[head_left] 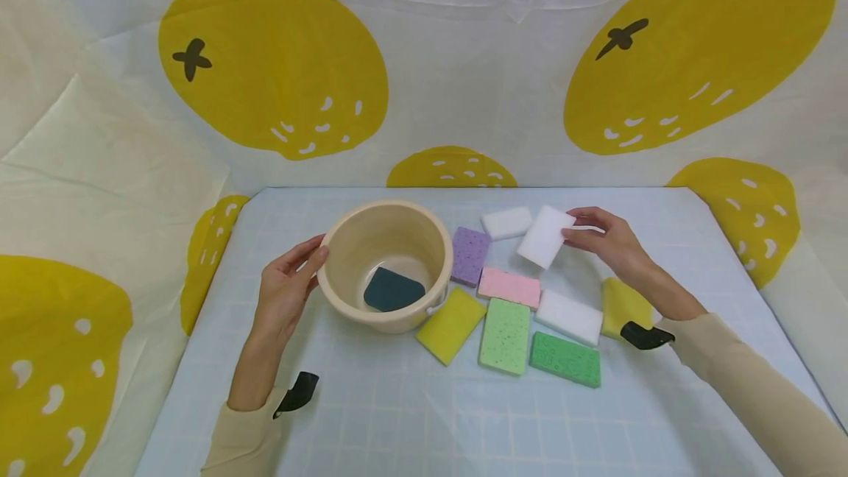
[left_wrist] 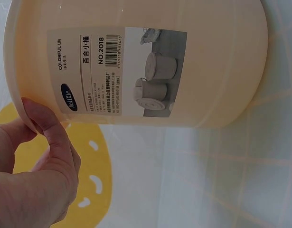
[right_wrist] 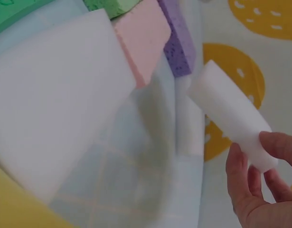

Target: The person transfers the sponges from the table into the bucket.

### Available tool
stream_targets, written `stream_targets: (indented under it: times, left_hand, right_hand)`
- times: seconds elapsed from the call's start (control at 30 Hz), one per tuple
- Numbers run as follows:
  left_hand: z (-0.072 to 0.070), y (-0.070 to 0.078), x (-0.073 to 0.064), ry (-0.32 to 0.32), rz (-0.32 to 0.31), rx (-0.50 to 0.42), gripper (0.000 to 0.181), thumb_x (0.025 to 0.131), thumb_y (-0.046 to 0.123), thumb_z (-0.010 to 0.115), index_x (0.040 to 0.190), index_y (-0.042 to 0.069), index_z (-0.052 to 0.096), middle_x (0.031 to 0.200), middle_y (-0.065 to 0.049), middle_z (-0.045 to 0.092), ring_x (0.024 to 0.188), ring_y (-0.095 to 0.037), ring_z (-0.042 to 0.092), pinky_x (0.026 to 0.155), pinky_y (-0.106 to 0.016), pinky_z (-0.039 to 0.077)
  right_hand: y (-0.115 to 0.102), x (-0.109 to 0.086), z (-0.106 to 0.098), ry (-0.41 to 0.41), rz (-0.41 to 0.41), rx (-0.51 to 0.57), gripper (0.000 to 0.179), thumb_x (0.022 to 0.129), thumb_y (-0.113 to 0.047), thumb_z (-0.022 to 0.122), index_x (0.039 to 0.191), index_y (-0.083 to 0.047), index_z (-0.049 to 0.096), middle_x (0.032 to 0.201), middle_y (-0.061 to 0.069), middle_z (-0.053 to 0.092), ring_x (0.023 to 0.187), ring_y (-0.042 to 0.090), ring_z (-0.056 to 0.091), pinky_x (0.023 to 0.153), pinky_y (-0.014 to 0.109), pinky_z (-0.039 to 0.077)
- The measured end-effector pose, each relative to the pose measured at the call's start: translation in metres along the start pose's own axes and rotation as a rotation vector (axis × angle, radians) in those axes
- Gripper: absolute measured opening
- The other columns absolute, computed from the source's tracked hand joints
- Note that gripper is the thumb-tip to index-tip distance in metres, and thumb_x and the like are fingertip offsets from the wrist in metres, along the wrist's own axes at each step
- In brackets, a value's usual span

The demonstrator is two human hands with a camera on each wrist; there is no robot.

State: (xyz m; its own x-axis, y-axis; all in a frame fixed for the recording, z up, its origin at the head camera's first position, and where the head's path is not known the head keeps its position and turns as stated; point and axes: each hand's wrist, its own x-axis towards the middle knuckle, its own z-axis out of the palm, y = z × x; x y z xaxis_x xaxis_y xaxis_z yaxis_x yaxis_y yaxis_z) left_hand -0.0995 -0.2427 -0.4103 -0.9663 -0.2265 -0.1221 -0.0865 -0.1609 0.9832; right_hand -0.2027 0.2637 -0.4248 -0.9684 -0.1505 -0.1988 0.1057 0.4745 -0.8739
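A beige bucket (head_left: 344, 304) stands left of centre on the table, with a dark teal sponge (head_left: 394, 290) lying in its bottom. My left hand (head_left: 286, 282) pinches the bucket's left rim between thumb and fingers; the left wrist view shows the bucket's printed label (left_wrist: 112, 73) close by. Above the sponges at the right, my right hand (head_left: 606, 241) holds a white sponge (head_left: 546, 236) by one end, between thumb and fingers, as the right wrist view (right_wrist: 233, 116) also shows. Below it lie a pink sponge (head_left: 509, 288) and another white sponge (head_left: 568, 317).
Around these lie a purple sponge (head_left: 470, 256), a third white sponge (head_left: 506, 223), a yellow sponge (head_left: 452, 325), a light green sponge (head_left: 505, 337), a green sponge (head_left: 566, 359) and a yellow one (head_left: 625, 306) under the right wrist. A fruit-printed cloth (head_left: 477, 94) hangs behind the table.
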Motion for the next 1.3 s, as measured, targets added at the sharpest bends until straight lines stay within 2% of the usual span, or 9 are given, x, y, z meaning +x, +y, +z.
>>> stream_targets:
  times: [0.17, 0.37, 0.67, 1.03, 1.3]
  left_hand:
    - [0.0, 0.0, 0.0, 0.001, -0.001, 0.01, 0.053, 0.094, 0.02, 0.078, 0.138, -0.004, 0.061, 0.121, -0.003, 0.066, 0.104, -0.01, 0.067, 0.089, -0.023, 0.058]
    - [-0.001, 0.0, 0.001, -0.005, -0.002, 0.007, 0.053, 0.094, 0.02, 0.078, 0.138, -0.004, 0.06, 0.122, -0.004, 0.066, 0.105, -0.01, 0.067, 0.089, -0.023, 0.058]
    - [0.001, 0.002, 0.003, 0.01, -0.016, 0.023, 0.054, 0.093, 0.022, 0.079, 0.138, -0.003, 0.062, 0.123, -0.003, 0.066, 0.105, -0.01, 0.068, 0.087, -0.022, 0.059]
    - [0.0, 0.003, 0.003, 0.011, -0.028, 0.038, 0.056, 0.092, 0.023, 0.08, 0.138, -0.003, 0.061, 0.127, -0.003, 0.065, 0.107, -0.01, 0.068, 0.089, -0.023, 0.058]
    - [0.001, 0.002, 0.002, 0.029, -0.049, 0.056, 0.055, 0.093, 0.024, 0.079, 0.138, -0.001, 0.062, 0.128, -0.004, 0.065, 0.107, -0.01, 0.067, 0.089, -0.023, 0.058]
  right_hand:
    - [-0.016, -0.002, -0.001, -0.005, -0.041, -0.023, 0.062, 0.101, -0.035, 0.069, 0.15, -0.007, 0.045, 0.144, 0.014, 0.05, 0.108, 0.002, 0.061, 0.088, 0.01, 0.051]
    - [-0.039, -0.003, -0.001, -0.024, -0.08, 0.016, 0.057, 0.098, -0.036, 0.072, 0.142, -0.007, 0.051, 0.135, 0.01, 0.056, 0.104, 0.003, 0.067, 0.091, 0.017, 0.054]
    - [-0.072, 0.002, 0.001, -0.067, -0.139, -0.006, 0.051, 0.098, -0.033, 0.074, 0.138, -0.009, 0.055, 0.133, 0.007, 0.06, 0.104, 0.008, 0.069, 0.091, 0.016, 0.054]
    - [-0.104, 0.006, 0.007, -0.124, -0.244, 0.042, 0.041, 0.099, -0.02, 0.073, 0.134, -0.006, 0.058, 0.127, 0.008, 0.062, 0.106, 0.015, 0.069, 0.091, 0.023, 0.058]
    - [-0.129, 0.005, 0.014, -0.164, -0.249, 0.002, 0.041, 0.098, -0.025, 0.073, 0.135, -0.011, 0.06, 0.129, 0.006, 0.062, 0.111, 0.019, 0.066, 0.092, 0.025, 0.058]
